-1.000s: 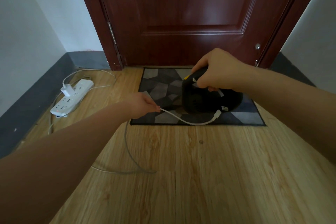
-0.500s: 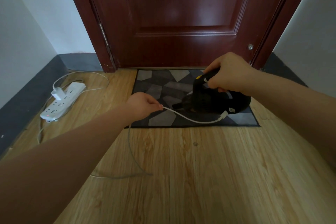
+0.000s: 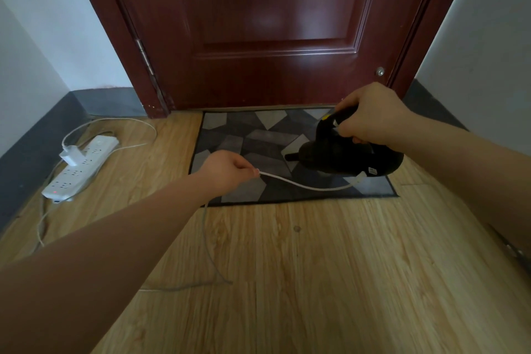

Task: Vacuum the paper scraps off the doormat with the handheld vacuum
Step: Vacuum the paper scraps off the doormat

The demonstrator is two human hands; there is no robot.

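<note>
While the right hand [image 3: 370, 115] hides its grip, the vacuum [image 3: 344, 155] overlaps the doormat [image 3: 244, 135].

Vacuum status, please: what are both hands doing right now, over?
Right hand grips vacuum over doormat. Left hand pinches white cable, plugged into vacuum. No scraps visible.

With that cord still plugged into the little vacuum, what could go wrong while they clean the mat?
The white cord runs from the left hand to the handheld vacuum, so a long sweep might tug it taut or unplug it. Its slack loops across the wooden floor, a possible trip hazard. It could also drag over the doormat and scatter scraps.
</note>
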